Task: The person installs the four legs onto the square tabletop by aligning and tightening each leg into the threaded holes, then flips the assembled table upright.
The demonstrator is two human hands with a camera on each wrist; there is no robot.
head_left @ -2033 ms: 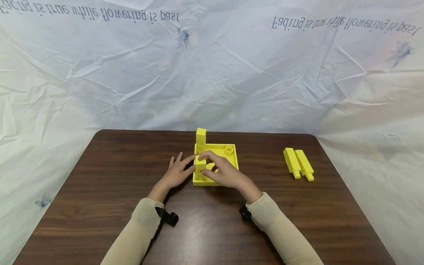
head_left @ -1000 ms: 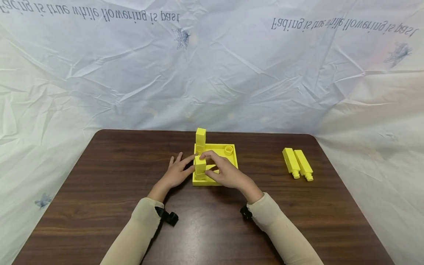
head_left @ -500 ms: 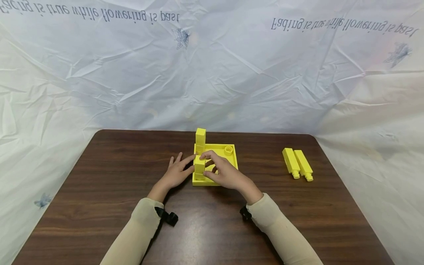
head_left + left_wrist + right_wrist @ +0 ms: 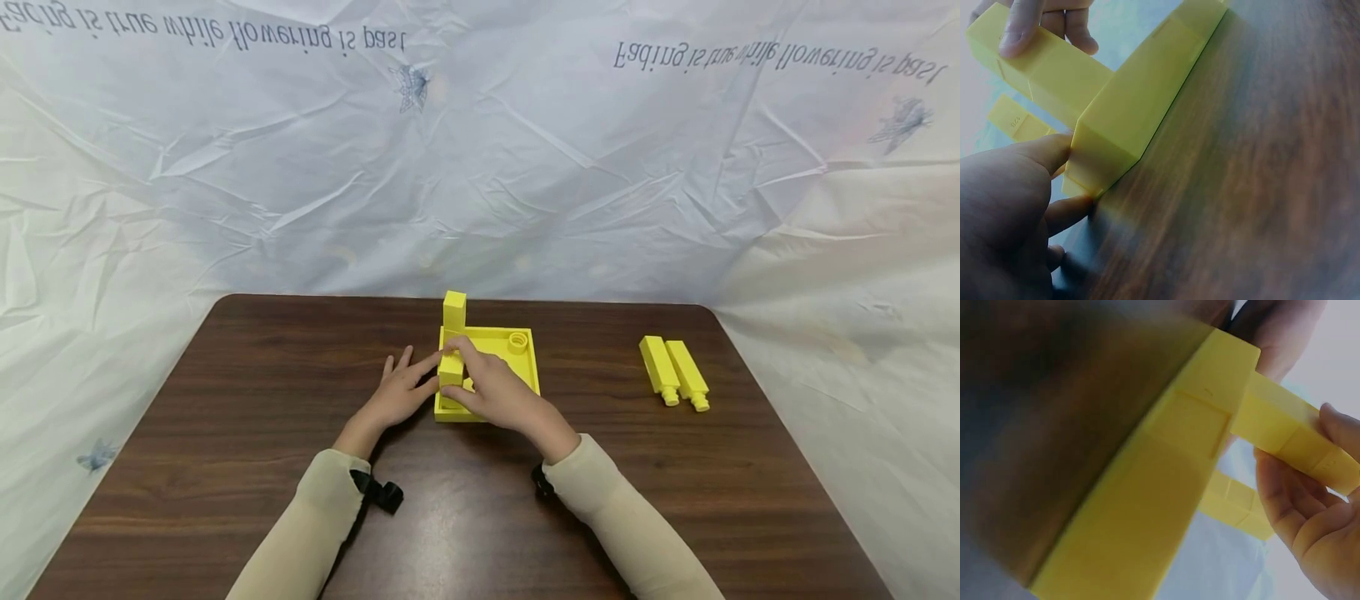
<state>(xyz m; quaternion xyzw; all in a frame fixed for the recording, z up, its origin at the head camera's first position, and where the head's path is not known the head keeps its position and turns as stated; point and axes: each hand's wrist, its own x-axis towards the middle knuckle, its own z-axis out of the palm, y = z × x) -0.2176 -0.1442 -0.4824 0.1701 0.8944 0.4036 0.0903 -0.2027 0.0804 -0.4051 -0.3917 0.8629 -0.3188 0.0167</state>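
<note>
Clamped upright between thumb and finger of the right hand, at 8 o'clock in the yellow tray: near post, probably light, stiff and smooth, best gripped by opposite flat sides. Touching the 9 o'clock wall, left hand with fingers apart; farther inside, ring socket at 1, far post at 11.

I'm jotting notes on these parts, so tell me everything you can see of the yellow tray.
The yellow tray looks like smooth plastic: square and shallow, with a raised rim and a ringed round socket in its far right corner. It lies flat on the dark table. A far post stands upright at its far left corner; a near post, at the near left, is gripped by the right hand, its lower end hidden. The left hand touches the tray's left side.
</note>
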